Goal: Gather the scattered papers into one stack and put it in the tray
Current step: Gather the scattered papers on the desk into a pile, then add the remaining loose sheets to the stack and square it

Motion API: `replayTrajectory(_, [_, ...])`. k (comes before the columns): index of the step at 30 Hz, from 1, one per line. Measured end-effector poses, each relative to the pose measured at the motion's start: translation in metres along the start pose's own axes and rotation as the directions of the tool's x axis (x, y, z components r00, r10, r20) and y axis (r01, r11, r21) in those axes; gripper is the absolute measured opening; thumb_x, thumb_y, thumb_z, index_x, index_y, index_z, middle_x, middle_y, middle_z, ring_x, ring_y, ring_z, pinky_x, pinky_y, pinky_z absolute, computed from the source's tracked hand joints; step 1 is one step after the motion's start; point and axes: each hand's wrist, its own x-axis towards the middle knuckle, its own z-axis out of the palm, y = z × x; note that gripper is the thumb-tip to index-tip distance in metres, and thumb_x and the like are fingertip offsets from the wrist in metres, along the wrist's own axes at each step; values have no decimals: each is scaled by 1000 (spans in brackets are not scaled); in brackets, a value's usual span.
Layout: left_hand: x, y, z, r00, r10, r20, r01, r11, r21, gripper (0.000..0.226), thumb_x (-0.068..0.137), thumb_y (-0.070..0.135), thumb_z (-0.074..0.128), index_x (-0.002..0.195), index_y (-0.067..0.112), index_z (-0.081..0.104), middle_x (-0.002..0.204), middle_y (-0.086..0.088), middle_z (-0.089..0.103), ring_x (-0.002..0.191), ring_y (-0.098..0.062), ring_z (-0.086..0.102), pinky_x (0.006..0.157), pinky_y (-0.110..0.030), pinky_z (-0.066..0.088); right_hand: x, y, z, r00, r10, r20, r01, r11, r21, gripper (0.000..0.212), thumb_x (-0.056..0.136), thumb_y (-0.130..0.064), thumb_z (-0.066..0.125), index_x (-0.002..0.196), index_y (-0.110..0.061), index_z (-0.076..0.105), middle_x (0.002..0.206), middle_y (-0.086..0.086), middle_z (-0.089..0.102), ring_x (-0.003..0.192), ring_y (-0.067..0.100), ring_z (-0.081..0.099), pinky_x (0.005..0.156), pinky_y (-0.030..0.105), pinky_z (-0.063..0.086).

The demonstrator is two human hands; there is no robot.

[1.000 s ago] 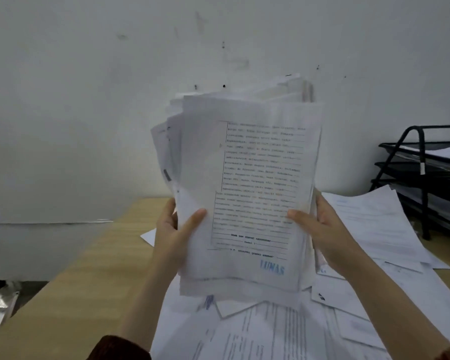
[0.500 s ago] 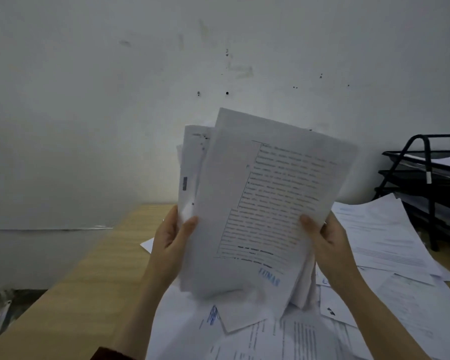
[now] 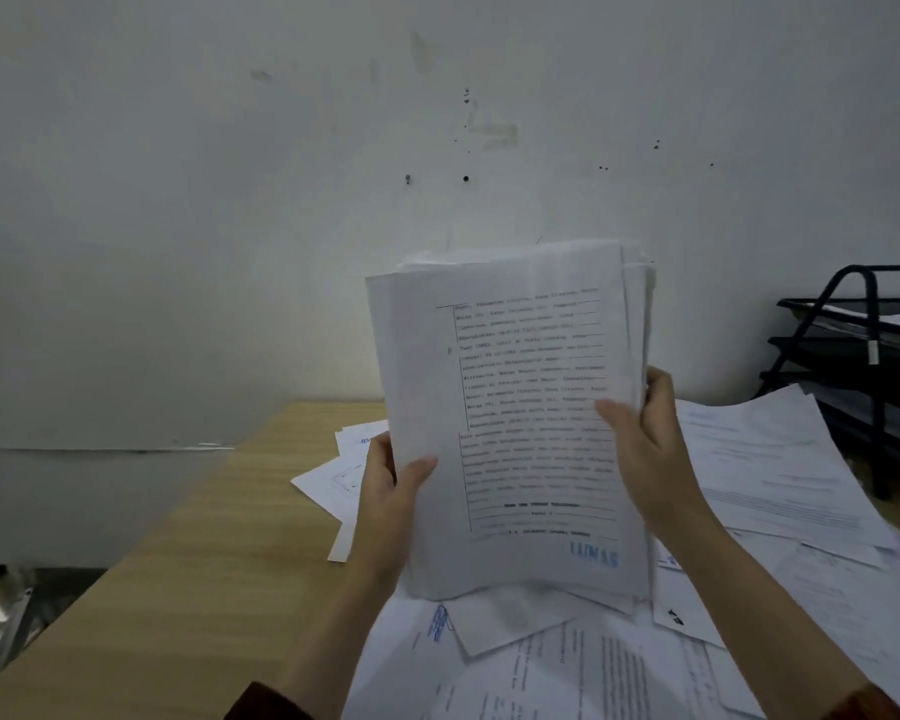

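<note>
A thick stack of printed papers stands upright on its lower edge, on top of the loose sheets covering the wooden table. My left hand grips the stack's left edge, thumb across the front page. My right hand grips the right edge, thumb on the text. The front page carries a blue stamp near its bottom right. The black wire tray rack stands at the far right against the wall, with some sheets in its tiers.
More loose sheets fan out to the right toward the rack, and a few lie left of the stack. Bare wooden tabletop runs along the left to the table's edge. A white wall rises behind.
The papers were tilted and fanned apart half a second ago; now they stand squared and upright. Both hands kept their hold on the side edges.
</note>
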Motion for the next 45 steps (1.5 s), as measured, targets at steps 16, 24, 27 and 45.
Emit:
replayTrajectory(16, [-40, 31, -90, 946, -209, -246, 232, 970, 69, 29, 90, 14, 59, 119, 16, 53, 111, -8, 62, 92, -24, 61, 85, -38, 46, -9, -6, 36, 825, 253, 506, -26, 910, -414, 42, 95, -32, 49, 136, -36, 38, 123, -3, 56, 106, 10, 58, 93, 29, 49])
replayTrajectory(24, [-121, 32, -184, 851, -325, -412, 390, 917, 81, 37, 92, 15, 57, 128, 13, 52, 121, -14, 60, 101, -36, 58, 90, -48, 44, -77, 52, 28, 518, 556, 651, 285, 605, -744, 74, 83, -59, 54, 146, -40, 19, 150, -21, 12, 142, 2, 1, 116, 28, 5])
replayTrajectory(27, [-126, 32, -190, 855, -308, -417, 376, 922, 89, 28, 94, 14, 55, 120, 17, 51, 104, -6, 64, 85, -24, 60, 71, -38, 46, -82, 58, 30, 718, 333, 611, 286, 659, -696, 41, 91, -47, 48, 129, -32, 49, 131, -20, 42, 123, -2, 36, 109, 26, 25])
replayTrajectory(45, [-106, 10, -149, 852, -408, -329, 419, 907, -39, 18, 97, 21, 51, 114, 19, 52, 95, 5, 64, 85, -15, 62, 66, -28, 47, -103, -18, 93, 618, -62, 784, 410, 876, -253, 29, 93, -4, 50, 86, -31, 58, 92, -15, 68, 95, -5, 60, 84, 8, 43])
